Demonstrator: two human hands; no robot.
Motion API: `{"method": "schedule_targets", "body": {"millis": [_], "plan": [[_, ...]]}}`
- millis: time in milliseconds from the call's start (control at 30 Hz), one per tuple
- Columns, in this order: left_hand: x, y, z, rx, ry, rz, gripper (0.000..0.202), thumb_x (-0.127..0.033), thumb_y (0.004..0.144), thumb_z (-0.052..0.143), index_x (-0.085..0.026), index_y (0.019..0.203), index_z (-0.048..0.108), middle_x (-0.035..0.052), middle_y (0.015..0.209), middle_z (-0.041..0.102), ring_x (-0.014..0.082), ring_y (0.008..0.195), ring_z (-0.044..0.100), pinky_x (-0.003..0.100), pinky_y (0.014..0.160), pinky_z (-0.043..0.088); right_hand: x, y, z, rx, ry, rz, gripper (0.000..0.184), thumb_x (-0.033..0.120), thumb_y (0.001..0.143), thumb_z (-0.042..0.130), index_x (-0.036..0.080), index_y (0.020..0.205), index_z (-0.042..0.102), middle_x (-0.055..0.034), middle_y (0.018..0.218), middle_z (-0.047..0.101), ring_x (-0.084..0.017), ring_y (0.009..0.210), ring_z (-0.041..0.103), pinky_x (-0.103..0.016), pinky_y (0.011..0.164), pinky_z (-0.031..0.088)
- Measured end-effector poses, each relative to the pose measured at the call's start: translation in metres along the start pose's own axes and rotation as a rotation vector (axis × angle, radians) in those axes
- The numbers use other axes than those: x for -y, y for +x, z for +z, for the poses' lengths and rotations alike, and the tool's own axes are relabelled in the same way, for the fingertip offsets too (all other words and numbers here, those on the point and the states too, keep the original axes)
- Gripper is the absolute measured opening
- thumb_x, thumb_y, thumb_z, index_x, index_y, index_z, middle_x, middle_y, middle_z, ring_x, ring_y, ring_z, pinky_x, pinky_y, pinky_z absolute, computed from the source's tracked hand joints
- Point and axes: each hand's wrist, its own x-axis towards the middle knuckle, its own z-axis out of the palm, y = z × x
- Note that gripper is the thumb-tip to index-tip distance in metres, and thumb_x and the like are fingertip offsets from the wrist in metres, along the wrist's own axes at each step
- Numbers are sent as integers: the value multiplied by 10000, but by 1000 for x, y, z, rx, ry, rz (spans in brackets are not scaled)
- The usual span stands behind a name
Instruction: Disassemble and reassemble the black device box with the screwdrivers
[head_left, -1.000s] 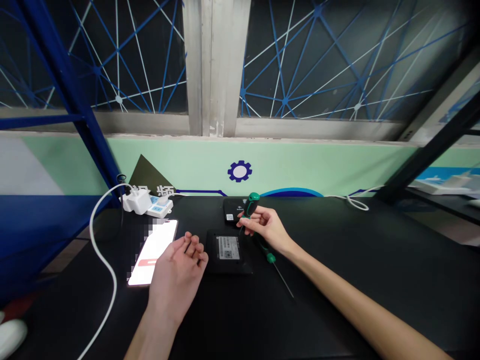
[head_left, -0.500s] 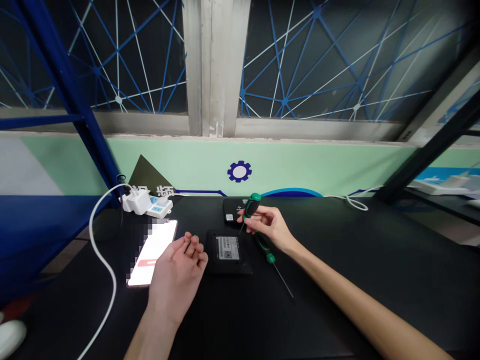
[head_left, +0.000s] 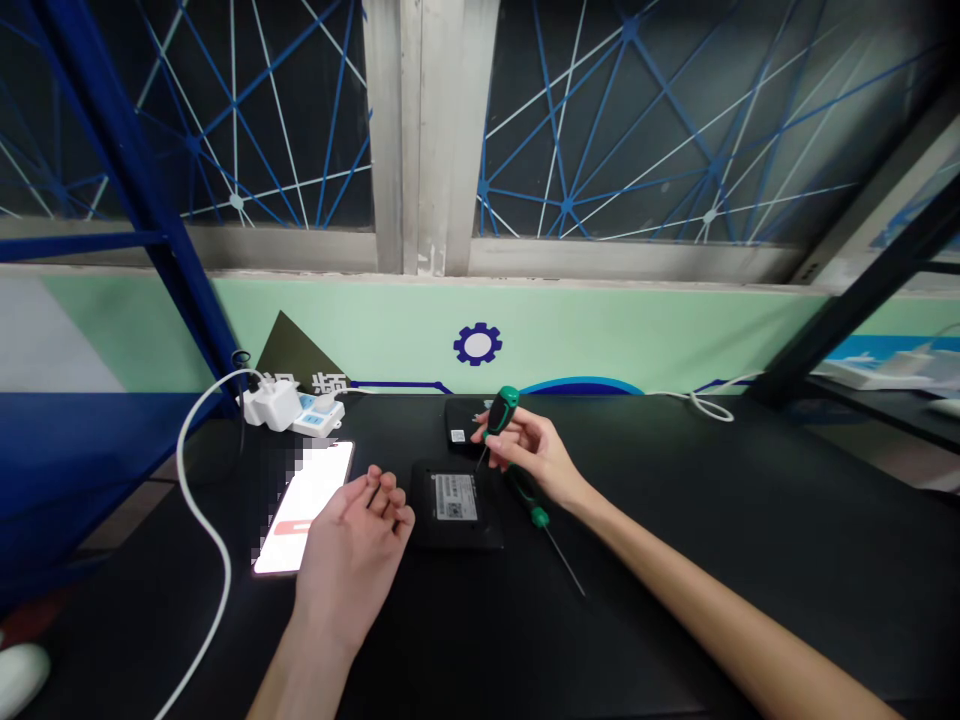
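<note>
My right hand (head_left: 529,450) is closed round a green-and-black screwdriver (head_left: 501,407), held upright with its tip at the far right corner of a flat black box (head_left: 455,503) that bears a white label. My left hand (head_left: 352,555) rests on the table just left of that box, fingers loosely curled and holding nothing. A second green screwdriver (head_left: 546,528) lies on the table under my right wrist. Behind the box lies a smaller black device (head_left: 463,424).
A lit phone (head_left: 306,504) lies left of my left hand. Behind it a white power strip with a charger (head_left: 294,409) feeds a white cable (head_left: 196,510) that loops down the table's left side. A blue steel rack post (head_left: 142,190) stands at the left.
My right hand with the screwdriver has shifted slightly; the handle now leans a little more upright over the box's corner. My left hand has not moved.
</note>
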Motion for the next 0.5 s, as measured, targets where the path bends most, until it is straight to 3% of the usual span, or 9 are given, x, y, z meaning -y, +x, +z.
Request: {"method": "schedule_targets", "body": {"millis": [200,400,500], "plan": [[0,1,-1,0,-3,-4,129,-79,939,467,-128,882,572,34,798,556,126,636,561,247,557,504,1,2,-7,31,-71,2,337,432,763,798,155,942,731,-67,790,739,-129,555,608,-255,512,473],[-1,3,-1,6,4,-8,137,-85,942,464,-131,876,575,33,795,556,124,638,561,245,561,504,-5,5,-1,-58,-82,19,374,448,696,855,184,804,613,3,661,674,-113,507,589,-238,492,481],[0,2,-1,10,2,-5,137,-83,943,461,-130,880,574,33,791,555,126,637,561,247,560,504,-5,4,1,-44,-82,16,380,434,699,857,193,856,608,12,671,677,-113,508,587,-252,520,506]]}}
